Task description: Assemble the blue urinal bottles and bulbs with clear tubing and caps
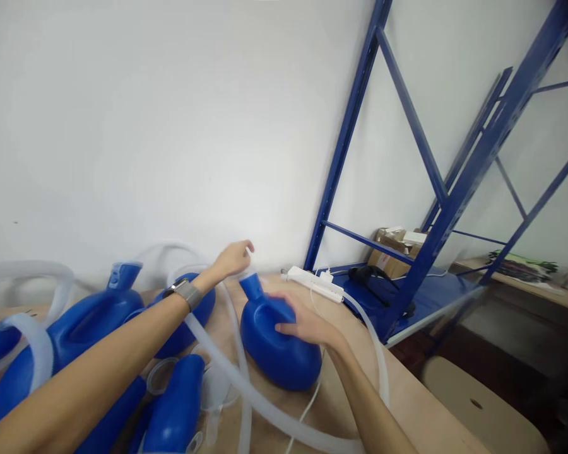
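Observation:
A blue plastic bottle (272, 343) with a short neck lies on the wooden table (407, 403). My right hand (300, 323) rests on its side, fingers curved around the body, steadying it. My left hand (234, 257), with a grey watch on the wrist, is closed in a pinch at the bottle's neck, on the end of a translucent white hose (246, 384) that runs back across the table towards me. The exact join of hose and neck is hidden by my fingers.
Several more blue bottles (76, 328) and hoses lie at the left. A white power strip (315, 282) sits by the wall. A blue metal rack (435, 208) stands at the right with a cardboard box (392, 249). A beige stool (478, 403) is at lower right.

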`<action>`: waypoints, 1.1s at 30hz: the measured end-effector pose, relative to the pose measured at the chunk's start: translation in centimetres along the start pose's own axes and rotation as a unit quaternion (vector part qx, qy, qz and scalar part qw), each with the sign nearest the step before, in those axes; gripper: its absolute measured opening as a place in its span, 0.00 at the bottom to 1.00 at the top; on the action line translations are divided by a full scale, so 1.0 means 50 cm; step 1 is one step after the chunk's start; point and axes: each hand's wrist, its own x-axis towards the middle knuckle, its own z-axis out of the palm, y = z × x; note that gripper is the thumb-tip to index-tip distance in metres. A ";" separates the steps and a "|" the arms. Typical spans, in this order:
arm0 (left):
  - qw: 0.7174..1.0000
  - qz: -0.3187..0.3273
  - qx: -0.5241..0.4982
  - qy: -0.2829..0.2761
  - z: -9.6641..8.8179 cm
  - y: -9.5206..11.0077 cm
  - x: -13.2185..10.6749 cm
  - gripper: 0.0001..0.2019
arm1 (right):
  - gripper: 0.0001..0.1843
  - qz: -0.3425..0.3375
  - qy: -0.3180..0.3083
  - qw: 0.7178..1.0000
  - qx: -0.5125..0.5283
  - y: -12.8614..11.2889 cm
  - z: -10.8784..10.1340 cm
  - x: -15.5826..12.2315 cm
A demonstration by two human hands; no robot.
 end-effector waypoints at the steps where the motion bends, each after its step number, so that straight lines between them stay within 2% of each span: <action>1: 0.999 0.014 0.012 -0.031 0.009 0.008 -0.010 0.16 | 0.38 -0.002 -0.009 1.000 0.002 -0.001 -0.003 -0.001; 4: 0.996 0.028 0.042 -0.076 0.036 0.026 -0.032 0.15 | 0.39 -0.004 -0.023 1.000 0.006 0.000 -0.012 -0.003; 9: 0.996 0.017 0.058 -0.059 0.061 0.027 -0.056 0.16 | 0.37 -0.019 -0.017 1.000 0.012 0.006 -0.017 -0.005; 13: 0.996 0.011 0.050 -0.069 0.061 0.025 -0.059 0.16 | 0.35 -0.046 -0.027 0.999 0.002 -0.002 -0.019 -0.010; 17: 0.994 -0.019 0.044 -0.099 0.030 0.006 -0.050 0.15 | 0.33 -0.056 -0.038 0.998 0.003 -0.012 -0.026 -0.020; 22: 0.991 -0.044 0.087 -0.092 -0.043 -0.006 -0.060 0.15 | 0.33 -0.062 -0.049 0.997 -0.005 -0.009 -0.030 -0.022; 25: 0.988 -0.007 0.116 -0.098 -0.083 0.016 -0.109 0.12 | 0.34 -0.052 -0.018 0.998 -0.008 0.004 -0.027 -0.016; 29: 0.982 0.052 0.130 -0.128 -0.129 0.038 -0.244 0.08 | 0.33 -0.027 0.053 0.998 -0.038 0.034 -0.024 -0.007; 31: 0.977 0.054 0.147 -0.146 -0.155 0.035 -0.314 0.09 | 0.33 0.005 0.091 0.993 -0.069 0.044 -0.023 0.001; 33: 0.975 0.039 0.173 -0.132 -0.188 0.025 -0.358 0.09 | 0.35 0.052 0.148 0.981 -0.111 0.037 -0.020 0.008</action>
